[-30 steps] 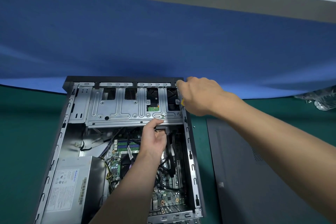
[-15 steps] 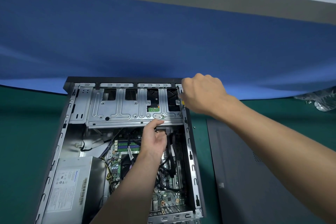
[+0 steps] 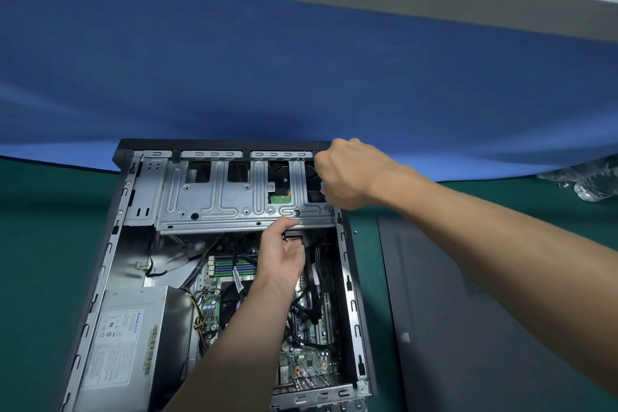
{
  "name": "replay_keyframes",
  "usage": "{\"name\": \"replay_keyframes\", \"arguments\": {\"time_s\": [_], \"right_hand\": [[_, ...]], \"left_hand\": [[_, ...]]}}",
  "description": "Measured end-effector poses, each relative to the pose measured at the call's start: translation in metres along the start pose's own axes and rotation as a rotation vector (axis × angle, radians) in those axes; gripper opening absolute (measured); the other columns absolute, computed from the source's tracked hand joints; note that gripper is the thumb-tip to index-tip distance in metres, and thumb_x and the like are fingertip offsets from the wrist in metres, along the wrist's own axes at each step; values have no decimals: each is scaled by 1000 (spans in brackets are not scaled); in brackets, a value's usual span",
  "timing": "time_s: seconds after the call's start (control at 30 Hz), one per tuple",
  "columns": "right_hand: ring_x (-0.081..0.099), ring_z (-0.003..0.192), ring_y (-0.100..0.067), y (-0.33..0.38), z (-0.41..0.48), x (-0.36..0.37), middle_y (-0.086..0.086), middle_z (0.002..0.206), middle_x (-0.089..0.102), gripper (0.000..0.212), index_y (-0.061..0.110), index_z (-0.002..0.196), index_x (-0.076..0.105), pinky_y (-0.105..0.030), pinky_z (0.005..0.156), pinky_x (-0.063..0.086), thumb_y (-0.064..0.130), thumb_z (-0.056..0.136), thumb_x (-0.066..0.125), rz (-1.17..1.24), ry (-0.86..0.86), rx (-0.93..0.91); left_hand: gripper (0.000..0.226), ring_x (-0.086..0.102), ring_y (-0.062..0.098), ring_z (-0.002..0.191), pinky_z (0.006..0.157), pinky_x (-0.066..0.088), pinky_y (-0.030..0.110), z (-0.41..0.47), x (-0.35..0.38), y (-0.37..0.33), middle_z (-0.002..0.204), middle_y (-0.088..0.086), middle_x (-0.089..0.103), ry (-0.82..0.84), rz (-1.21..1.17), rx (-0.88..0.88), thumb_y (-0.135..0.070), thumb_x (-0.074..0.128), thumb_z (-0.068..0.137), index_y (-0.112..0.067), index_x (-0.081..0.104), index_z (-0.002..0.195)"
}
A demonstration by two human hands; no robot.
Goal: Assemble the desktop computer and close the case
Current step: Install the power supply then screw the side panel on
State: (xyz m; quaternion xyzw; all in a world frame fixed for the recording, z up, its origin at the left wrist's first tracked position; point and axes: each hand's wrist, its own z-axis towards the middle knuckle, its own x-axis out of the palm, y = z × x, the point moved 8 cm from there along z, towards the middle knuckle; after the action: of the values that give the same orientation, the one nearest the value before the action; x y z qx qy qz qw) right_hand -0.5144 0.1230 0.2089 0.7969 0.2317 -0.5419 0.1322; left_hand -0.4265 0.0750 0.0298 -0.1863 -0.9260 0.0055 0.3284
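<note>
The open desktop case [image 3: 107, 254] lies on its side on a green mat, with the motherboard [image 3: 309, 359] and cables showing inside. A silver drive cage [image 3: 214, 202] spans its far end. My left hand [image 3: 281, 259] reaches in from below and pinches a black cable connector [image 3: 295, 237] just under the cage's near edge. My right hand [image 3: 351, 174] sits at the case's far right corner with its fingers curled tight round a small grey part [image 3: 323, 187] at the right wall; most of that part is hidden by the fist.
The dark grey side panel [image 3: 468, 311] lies flat on the mat right of the case. A silver power supply [image 3: 127, 338] fills the case's near left. Crumpled clear plastic [image 3: 588, 186] lies at the far right. A blue partition [image 3: 301, 77] stands right behind the case.
My right hand has shifted slightly up and left at the case's far right corner, and the yellow bit seen under it is now covered. The left hand has stayed at the connector.
</note>
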Motion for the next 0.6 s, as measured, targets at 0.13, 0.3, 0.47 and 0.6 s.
{"name": "replay_keyframes", "arguments": {"time_s": [0.13, 0.3, 0.47, 0.6], "right_hand": [[29, 57, -18, 3, 3, 0, -4, 69, 32, 23, 15, 62, 31, -26, 44, 22, 4, 75, 46, 86, 23, 75], [35, 61, -23, -10, 0, 0, -6, 68, 35, 19, 13, 62, 32, -25, 44, 25, 4, 74, 44, 217, 11, 190], [37, 63, -24, -11, -2, 2, -6, 69, 35, 19, 13, 63, 32, -25, 45, 25, 5, 76, 44, 259, -18, 252], [43, 76, -30, -18, -13, 5, -2, 70, 34, 29, 17, 65, 30, -29, 56, 32, 13, 83, 52, 214, -51, 277]], "left_hand": [[31, 60, 33, 108, 109, 43, 40, -6, 7, 1, 120, 23, 59, 31, -17, -13, 7, 47, 87, 7, 56, 117], [48, 57, 32, 115, 112, 40, 38, -3, 2, 0, 117, 18, 54, -4, -16, -5, 9, 50, 85, 5, 46, 133], [38, 59, 33, 111, 111, 41, 39, -4, 2, 2, 115, 19, 58, 20, 10, -31, 6, 51, 85, 6, 51, 123], [41, 60, 30, 118, 113, 38, 38, -7, -3, 1, 121, 19, 60, -42, 136, -9, 0, 59, 85, 0, 53, 126]]}}
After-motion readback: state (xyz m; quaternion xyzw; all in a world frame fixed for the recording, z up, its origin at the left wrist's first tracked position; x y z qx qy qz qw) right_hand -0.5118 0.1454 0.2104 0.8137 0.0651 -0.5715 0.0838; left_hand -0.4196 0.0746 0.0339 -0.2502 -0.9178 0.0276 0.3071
